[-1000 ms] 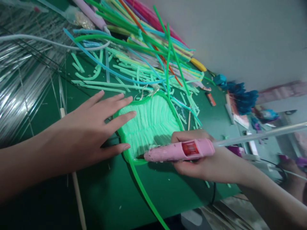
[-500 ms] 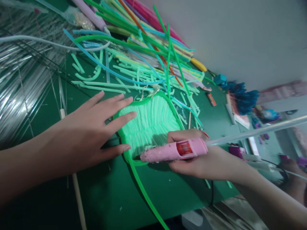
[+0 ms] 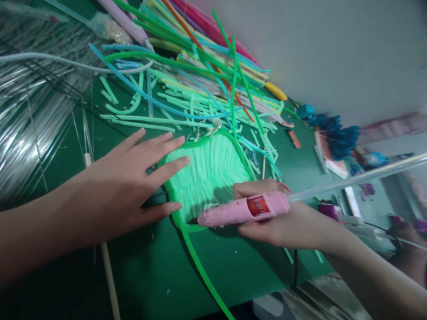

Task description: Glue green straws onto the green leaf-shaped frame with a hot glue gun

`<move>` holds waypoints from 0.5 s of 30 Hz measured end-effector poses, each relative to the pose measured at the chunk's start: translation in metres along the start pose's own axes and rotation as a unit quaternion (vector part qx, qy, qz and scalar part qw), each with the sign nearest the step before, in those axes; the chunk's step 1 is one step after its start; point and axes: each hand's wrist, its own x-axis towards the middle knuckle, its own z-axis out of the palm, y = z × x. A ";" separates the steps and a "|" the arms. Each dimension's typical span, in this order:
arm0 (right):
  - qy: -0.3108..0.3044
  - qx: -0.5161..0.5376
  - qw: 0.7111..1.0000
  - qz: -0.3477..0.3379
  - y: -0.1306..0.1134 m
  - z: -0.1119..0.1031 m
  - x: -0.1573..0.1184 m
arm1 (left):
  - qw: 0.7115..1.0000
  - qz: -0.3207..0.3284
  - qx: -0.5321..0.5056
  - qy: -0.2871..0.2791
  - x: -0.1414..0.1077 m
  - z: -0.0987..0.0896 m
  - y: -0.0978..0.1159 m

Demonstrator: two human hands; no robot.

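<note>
A mint-green leaf-shaped piece point(image 3: 207, 164) made of fuzzy pipe-cleaner strips lies flat on the green table. Bright green pipe cleaner point(image 3: 200, 262) edges it, and a loose length trails off towards the front edge. My left hand point(image 3: 147, 173) has its fingers spread, their tips resting along the left rim of the piece. In my right hand point(image 3: 267, 218) is a pink hot glue gun point(image 3: 230, 213), with a clear glue stick point(image 3: 353, 178) jutting from its back. Its dark nozzle points at the lower left rim; whether it touches cannot be made out.
Cut mint-green pieces point(image 3: 187, 106) and long coloured pipe cleaners point(image 3: 200, 49) heap behind the leaf. Clear wrapping point(image 3: 46, 120) covers the left side, near a wooden stick point(image 3: 108, 275). Blue fuzzy bundles point(image 3: 340, 135) lie at right. Another person's hand point(image 3: 407, 240) shows at the far right.
The glue gun and my right hand have shifted very slightly to the right. My left hand stays where it was.
</note>
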 end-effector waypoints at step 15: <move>-0.004 0.014 1.000 -0.002 0.006 -0.002 -0.005 | 1.000 0.000 0.002 -0.005 0.001 -0.002 0.001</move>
